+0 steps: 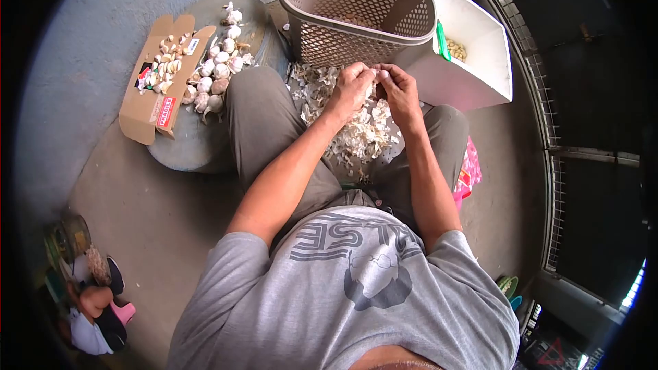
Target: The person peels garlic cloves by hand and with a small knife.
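Observation:
My left hand [353, 91] and my right hand [402, 93] meet at the fingertips above a heap of papery garlic skins [362, 133]. Both are closed in a pinch around a small pale garlic clove [376, 72], mostly hidden by the fingers. To the left, whole garlic bulbs [221, 70] lie on a round grey stool [199, 148]. Beside them, loose garlic cloves [166, 67] rest on an opened cardboard box [139, 111] with a red "FRAGILE" label.
Beyond my hands stands a brown perforated plastic basket [322, 42]. At its right is a white foam box [473, 85] with peeled cloves [456, 50] inside and a green-handled item [443, 41] at its rim. A person [96, 301] is partly visible at lower left.

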`<state>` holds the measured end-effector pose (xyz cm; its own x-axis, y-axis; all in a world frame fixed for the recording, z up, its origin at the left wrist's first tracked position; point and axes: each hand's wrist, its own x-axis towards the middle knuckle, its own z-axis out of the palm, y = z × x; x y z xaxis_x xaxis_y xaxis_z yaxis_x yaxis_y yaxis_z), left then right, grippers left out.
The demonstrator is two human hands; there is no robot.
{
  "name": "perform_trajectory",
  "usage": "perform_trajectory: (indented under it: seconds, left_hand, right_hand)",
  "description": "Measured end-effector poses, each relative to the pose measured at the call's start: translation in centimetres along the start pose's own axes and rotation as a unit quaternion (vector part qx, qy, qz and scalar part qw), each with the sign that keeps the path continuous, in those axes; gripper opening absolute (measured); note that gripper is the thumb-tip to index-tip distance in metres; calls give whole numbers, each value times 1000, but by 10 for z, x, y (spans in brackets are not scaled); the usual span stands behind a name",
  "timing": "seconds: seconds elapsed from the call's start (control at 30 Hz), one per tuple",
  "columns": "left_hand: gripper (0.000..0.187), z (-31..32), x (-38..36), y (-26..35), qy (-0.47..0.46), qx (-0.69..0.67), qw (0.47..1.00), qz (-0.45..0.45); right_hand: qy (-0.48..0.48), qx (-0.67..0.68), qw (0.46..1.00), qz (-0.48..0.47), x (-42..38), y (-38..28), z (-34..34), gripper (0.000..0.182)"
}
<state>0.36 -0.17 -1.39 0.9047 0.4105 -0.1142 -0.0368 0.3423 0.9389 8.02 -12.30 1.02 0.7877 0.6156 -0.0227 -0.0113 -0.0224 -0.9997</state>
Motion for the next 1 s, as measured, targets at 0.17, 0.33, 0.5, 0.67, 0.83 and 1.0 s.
perform_trajectory:
  seconds: [0.17,0.33,0.5,0.67,0.83,1.0]
  left_hand:
    - [20,-1,-1,1,-4,-32,999,19]
    - [21,3,0,-3,18,16,1000,-1]
    - [18,6,-6,9,-19,9,1000,0]
    - [22,7,-5,2,-68,142,985,63]
    - [29,12,-10,7,-12,129,991,22]
    - [30,6,-6,6,-43,145,987,57]
  right_hand:
    - [-48,53,997,10,-5,-13,-4,22]
    - [13,140,989,37,-2,-3,-6,22]
    - [21,165,985,38,0,1,-9,18]
    - [30,203,978,28,4,5,-17,16]
    - [5,165,986,23,1,-2,-14,15]
    - [-22,200,978,49,0,2,-15,15]
